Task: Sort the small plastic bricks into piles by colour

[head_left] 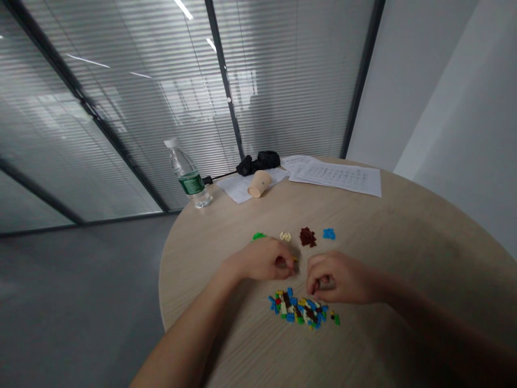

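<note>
Unreadably small print: bottle label (pixel 191 183), sheets (pixel 335 177); left hand (pixel 262 260), right hand (pixel 337 277) by bricks (pixel 301 308).

Two hands (pixel 262 260), one water bottle (pixel 189 178), one paper cup (pixel 259 184), five piles of plastic bricks (pixel 299 308).

The little plastic bricks (pixel 299 308) look shiny, and the round table (pixel 404 237) looks like smooth, pale wood.

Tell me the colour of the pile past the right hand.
The pile is blue; head view.
</note>
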A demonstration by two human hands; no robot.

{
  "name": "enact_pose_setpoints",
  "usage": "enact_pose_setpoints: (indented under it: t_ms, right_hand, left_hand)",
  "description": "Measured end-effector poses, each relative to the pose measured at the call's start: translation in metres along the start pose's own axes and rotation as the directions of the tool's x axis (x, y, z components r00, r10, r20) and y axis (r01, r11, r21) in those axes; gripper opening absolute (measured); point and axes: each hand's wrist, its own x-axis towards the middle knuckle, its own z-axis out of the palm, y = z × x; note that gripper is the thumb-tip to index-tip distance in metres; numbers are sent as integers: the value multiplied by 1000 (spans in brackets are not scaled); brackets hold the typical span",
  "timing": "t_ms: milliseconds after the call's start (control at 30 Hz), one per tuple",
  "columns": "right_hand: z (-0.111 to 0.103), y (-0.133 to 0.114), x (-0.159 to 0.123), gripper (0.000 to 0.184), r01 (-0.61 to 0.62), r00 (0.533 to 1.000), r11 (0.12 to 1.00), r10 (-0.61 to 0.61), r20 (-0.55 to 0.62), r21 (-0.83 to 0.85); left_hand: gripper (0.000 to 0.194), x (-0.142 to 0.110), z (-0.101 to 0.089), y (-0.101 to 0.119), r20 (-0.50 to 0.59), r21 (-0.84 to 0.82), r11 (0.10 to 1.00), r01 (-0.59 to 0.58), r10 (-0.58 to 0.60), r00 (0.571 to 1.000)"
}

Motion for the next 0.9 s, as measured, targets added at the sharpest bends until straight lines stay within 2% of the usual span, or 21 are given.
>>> enact_pose_setpoints:
  t_ms: [167,267,367,433,533,600,733,900]
  right_hand:
    - [0,-5,2,7,-29,1000,1000,29,2,9]
    - [-1,-2,3,5,-54,997,998,54,-52,13]
    - [-6,12,5,8,-179,961,979,152,-230,-101]
    - [-10,26,5,9,-244,911,940,139,-388,-236]
    - [-14,43,8,9,-336,842,891,138,-521,-306]
    - [-14,51,11,10,-340,836,874,111,-537,-348]
    - [-10,57,20,14,-323,851,843,59,-521,-431]
    - [-7,57,24,15,-302,872,816,27,-490,-493]
  left_hand:
    - [10,-2,-3,-4,-46,48,998,40,-38,998]
    - [12,-4,-5,-4,-48,64,996,66,-63,997]
    - [14,-5,-7,-3,-60,84,991,100,-95,994]
    - [16,-5,-9,-3,-73,98,988,118,-111,991]
    - [18,-5,-11,-2,-81,117,984,134,-125,989]
    - [18,-5,-11,-1,-76,123,983,133,-124,989]
    - [18,-5,-9,-3,-76,130,983,131,-122,990]
    - [18,-6,-8,-10,-92,179,964,197,-183,979]
